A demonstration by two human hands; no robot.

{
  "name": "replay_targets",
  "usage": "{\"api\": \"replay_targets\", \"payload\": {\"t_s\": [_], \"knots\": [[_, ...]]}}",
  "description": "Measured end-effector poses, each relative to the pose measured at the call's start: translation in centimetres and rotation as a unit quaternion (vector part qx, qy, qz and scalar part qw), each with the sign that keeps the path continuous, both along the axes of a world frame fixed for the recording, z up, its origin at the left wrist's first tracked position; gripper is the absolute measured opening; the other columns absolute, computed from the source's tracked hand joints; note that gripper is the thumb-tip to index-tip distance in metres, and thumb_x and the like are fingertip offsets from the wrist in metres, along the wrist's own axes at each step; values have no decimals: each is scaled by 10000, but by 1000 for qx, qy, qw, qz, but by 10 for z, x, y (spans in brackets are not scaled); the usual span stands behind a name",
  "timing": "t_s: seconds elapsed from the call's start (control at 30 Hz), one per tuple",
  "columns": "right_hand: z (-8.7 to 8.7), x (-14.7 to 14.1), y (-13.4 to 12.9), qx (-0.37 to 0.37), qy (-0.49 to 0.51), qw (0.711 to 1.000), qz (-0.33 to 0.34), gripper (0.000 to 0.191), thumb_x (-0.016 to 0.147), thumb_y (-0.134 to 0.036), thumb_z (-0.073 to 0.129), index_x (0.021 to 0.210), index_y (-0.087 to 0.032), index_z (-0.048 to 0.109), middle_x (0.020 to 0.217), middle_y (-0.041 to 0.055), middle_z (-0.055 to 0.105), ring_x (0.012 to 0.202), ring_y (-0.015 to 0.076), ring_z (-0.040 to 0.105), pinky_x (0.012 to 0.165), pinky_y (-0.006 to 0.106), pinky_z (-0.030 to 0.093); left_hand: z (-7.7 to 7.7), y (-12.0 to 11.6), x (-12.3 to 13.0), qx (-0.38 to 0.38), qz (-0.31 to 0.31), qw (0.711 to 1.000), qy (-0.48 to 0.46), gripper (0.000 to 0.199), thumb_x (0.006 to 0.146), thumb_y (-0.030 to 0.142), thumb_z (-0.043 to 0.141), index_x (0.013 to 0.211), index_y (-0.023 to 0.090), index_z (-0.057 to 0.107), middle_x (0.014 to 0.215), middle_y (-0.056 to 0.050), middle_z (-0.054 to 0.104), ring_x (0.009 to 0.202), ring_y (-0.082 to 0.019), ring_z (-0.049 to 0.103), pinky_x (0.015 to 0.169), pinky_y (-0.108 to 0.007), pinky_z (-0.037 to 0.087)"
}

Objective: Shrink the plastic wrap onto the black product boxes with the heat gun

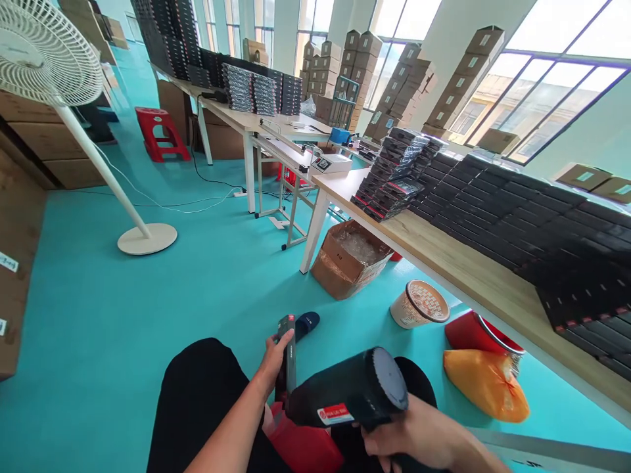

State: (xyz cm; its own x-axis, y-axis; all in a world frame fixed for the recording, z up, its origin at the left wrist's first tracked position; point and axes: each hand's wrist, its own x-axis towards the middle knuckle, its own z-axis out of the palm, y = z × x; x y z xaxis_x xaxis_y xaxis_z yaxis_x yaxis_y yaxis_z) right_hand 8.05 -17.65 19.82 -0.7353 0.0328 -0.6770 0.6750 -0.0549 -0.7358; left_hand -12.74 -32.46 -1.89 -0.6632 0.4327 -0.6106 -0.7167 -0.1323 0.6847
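My left hand (274, 360) is closed round a slim dark box (290, 351) held upright between my knees. A black heat gun or dryer (348, 391) with a red and white label is gripped in my right hand (399, 430). Its nozzle end lies close to the lower part of the box; whether they touch cannot be made out. Below both hands is a red surface (308, 447) between my legs. A dark slipper (308, 323) shows just behind the box.
To the right runs a long table (453, 269) with stacked black boxes (503, 210). Beneath or beside it are an open carton (345, 263), a waste basket (419, 305) and an orange bag (486, 384). A white fan (148, 238) stands left, near a red stool (160, 135).
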Motion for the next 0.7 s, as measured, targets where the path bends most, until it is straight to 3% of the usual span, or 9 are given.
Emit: {"api": "replay_targets", "payload": {"t_s": [0.1,0.17,0.27,0.47,0.57,0.7], "knots": [[-13,26,-5,-63,41,986,-146,290,713,-390,760,853,-140,720,667,19,656,551,136,562,518,256,427,22,-6,-6,95,73,988,-98,361,817,454,700,1000,148,643,852,-79,728,788,-226,718,732,-341,573],[-26,35,-9,-128,77,958,-246,423,704,-468,801,939,-125,725,741,37,667,562,141,577,499,257,428,36,-10,-9,194,73,966,-157,405,862,458,623,1083,122,657,961,-124,752,880,-246,731,816,-381,590],[-42,39,-15,-195,90,927,-307,451,689,-448,844,966,-110,730,751,42,667,549,130,579,471,240,415,49,-14,-10,260,51,948,-175,516,880,508,557,1193,109,653,1040,-148,761,954,-280,730,872,-426,588],[-55,37,-20,-246,75,894,-366,400,709,-399,832,950,-95,736,765,43,660,593,115,575,509,219,448,47,-14,-9,209,-29,967,-139,575,862,564,514,1167,111,695,870,-138,769,853,-312,738,779,-428,588],[-61,33,-15,-265,87,879,-388,369,709,-376,833,931,-99,735,751,35,656,581,107,569,497,207,446,48,-15,-6,167,-76,972,-146,545,844,580,535,1047,114,731,717,-116,739,735,-299,727,712,-407,579],[-63,27,-3,-275,78,865,-414,338,721,-340,820,944,-105,721,757,25,654,600,102,577,514,194,464,54,-17,0,143,-123,965,-184,507,837,571,573,869,93,739,698,-143,736,628,-259,697,665,-367,565]]}}
